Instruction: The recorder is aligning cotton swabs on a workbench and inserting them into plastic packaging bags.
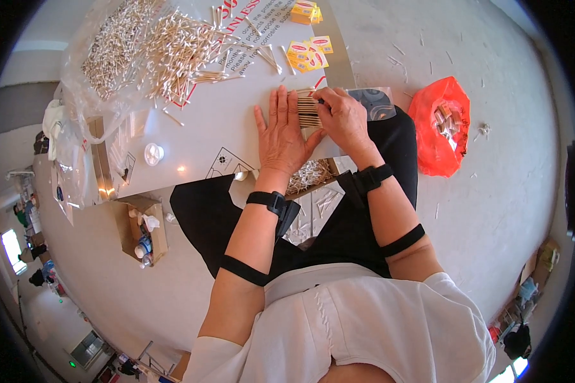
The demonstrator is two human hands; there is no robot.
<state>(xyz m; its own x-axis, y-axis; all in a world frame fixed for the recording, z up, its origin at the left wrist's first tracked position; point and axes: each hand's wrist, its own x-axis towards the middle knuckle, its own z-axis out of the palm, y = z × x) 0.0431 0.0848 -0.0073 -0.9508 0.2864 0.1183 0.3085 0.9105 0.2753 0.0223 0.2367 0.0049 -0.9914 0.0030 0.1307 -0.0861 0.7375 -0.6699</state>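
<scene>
My left hand [280,131] lies flat on the table's near edge, fingers stretched out, its index finger and thumb bordering a neat row of cotton swabs [308,113]. My right hand [344,118] is curled over the right end of that row, fingertips pinched together; something small and dark shows at them, too hidden to name. A clear plastic bag with a grey pattern [372,103] sticks out beyond my right hand. Past my hands lie yellow-and-white paper labels [308,56], with a small yellow stack [305,13] behind them.
A large heap of loose cotton swabs [179,51] spills from a clear bag at the far left. A small white round container [153,154] stands left. Below the edge is a box of swabs [310,175]. A red bag [442,127] and a cardboard box [139,230] sit on the floor.
</scene>
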